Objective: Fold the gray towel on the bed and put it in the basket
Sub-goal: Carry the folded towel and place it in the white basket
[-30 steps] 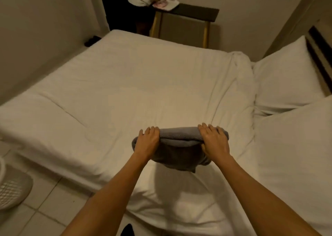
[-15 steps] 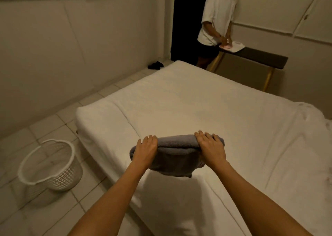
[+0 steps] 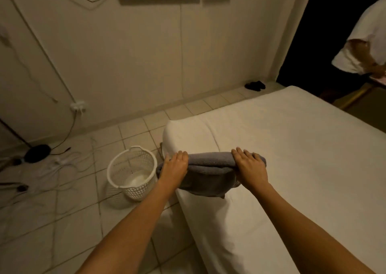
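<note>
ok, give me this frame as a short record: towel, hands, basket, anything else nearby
towel: gray towel, folded, held up over the near corner of the bed
left hand: left hand, grip closed on the towel's left end
right hand: right hand, grip closed on the towel's right end
basket: white basket upright on the tiled floor, left of the bed; no towel in it
floor: cables left of the basket
background: another person at far right, by a table
</note>
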{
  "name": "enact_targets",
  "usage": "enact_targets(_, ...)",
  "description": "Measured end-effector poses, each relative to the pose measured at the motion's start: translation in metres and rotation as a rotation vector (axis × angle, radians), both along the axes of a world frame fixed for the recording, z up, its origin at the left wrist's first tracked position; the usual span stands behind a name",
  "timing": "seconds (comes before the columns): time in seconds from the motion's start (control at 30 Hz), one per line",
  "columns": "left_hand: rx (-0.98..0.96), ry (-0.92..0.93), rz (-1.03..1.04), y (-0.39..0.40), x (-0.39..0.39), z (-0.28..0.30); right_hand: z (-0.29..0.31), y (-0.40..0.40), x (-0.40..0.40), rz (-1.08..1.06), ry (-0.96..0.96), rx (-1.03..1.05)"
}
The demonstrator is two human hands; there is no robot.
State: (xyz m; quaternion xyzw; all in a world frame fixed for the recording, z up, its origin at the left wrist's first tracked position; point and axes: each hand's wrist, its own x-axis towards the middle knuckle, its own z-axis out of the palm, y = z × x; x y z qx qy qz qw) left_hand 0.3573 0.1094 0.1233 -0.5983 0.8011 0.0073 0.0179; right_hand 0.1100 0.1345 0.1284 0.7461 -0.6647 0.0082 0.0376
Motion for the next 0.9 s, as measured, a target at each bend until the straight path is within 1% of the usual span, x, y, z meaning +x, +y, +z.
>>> enact_targets(0.27,0.037,-0.029,0.261,-0.045,0.104,-0.018,-0.023,-0.108,0.108,0.248,-0.024,0.041)
enact_targets(0.5,0.089,-0.077,0.419,-0.086,0.173,-0.035,-0.045,-0.178,0.186,0.385,-0.063,0.070)
enact_targets(0.67,0.111,-0.091,0.459,-0.118,0.217,-0.044,-0.056,-0.218,0.233,0.423,-0.076,0.083)
enact_targets(0.9,0.138,-0.065,0.413,-0.175,0.297,-0.060,-0.071,-0.274,0.309,0.401,-0.084,0.102)
